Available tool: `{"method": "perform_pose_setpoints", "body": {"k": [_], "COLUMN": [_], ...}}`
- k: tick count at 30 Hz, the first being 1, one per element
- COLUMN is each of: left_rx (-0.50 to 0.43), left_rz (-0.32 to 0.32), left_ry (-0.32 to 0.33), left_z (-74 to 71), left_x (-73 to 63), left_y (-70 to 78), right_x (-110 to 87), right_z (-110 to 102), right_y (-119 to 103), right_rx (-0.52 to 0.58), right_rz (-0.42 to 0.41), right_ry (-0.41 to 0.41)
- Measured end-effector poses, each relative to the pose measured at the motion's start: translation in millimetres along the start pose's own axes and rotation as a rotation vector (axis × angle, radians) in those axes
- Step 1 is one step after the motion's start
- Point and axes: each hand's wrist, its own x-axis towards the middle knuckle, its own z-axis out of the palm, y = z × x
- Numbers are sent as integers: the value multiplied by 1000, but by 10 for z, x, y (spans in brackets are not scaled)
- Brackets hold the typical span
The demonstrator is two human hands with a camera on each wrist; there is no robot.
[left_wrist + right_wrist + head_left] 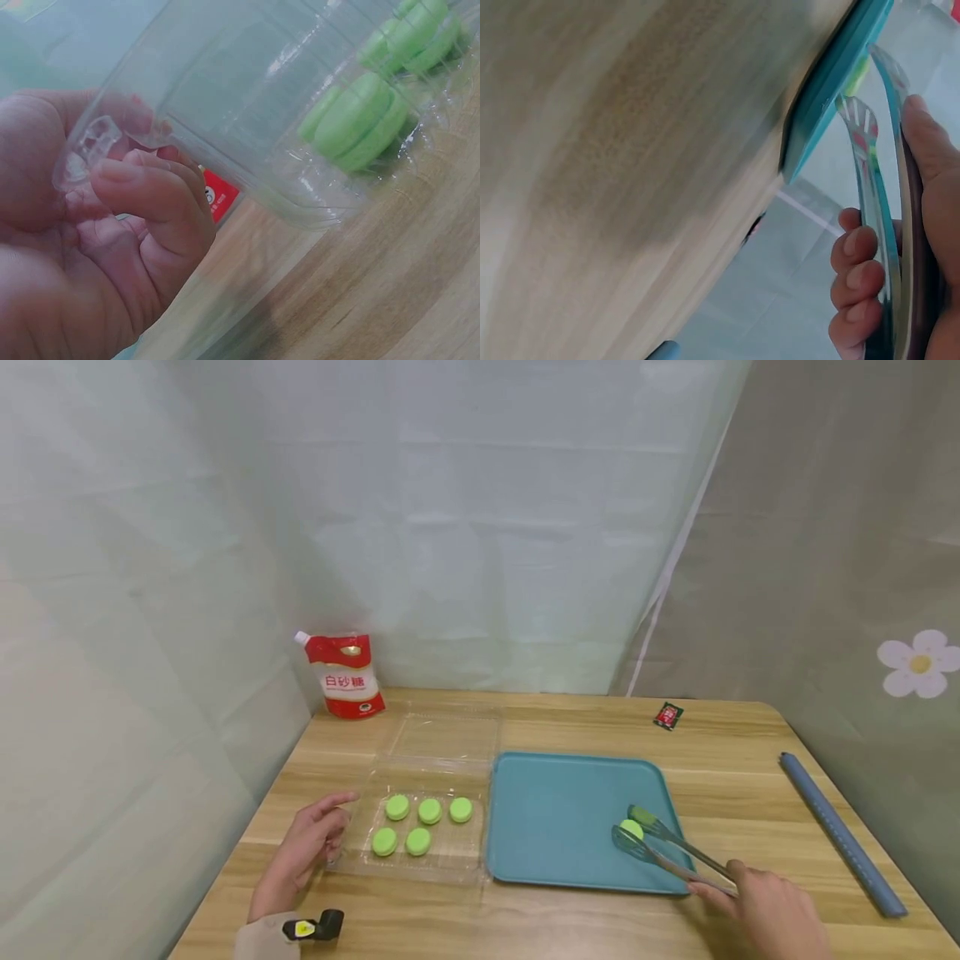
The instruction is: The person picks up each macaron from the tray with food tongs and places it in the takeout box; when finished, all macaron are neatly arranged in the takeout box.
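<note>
My left hand [311,833] is at the left edge of a clear plastic box [450,862], its lid laid back. In the left wrist view, curled fingers and thumb hold the rim of that box. Several green macarons [430,812] lie inside in two rows, the front one shorter. My right hand [776,912] grips metal tongs [693,852] over the right part of a blue tray [555,818]. Between the tong tips is one green macaron [632,828], at the tray's right side.
A red and white sugar pouch [347,681] stands at the back left. A small red and green packet [668,716] lies behind the tray. Along the table's right edge is a long blue rod-like object [843,835]. Cloth curtains [480,543] hang behind the table.
</note>
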Motion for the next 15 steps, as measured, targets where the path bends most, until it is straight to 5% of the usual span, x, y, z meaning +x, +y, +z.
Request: {"method": "perform_pose_setpoints", "body": {"k": [15], "left_rx": [19], "left_rz": [-15], "left_ry": [8], "left_z": [-1], "left_x": [4], "left_y": [8], "right_x": [15], "right_z": [31], "right_y": [0], "right_rx": [-21], "right_rz": [-12], "right_ry": [8]}}
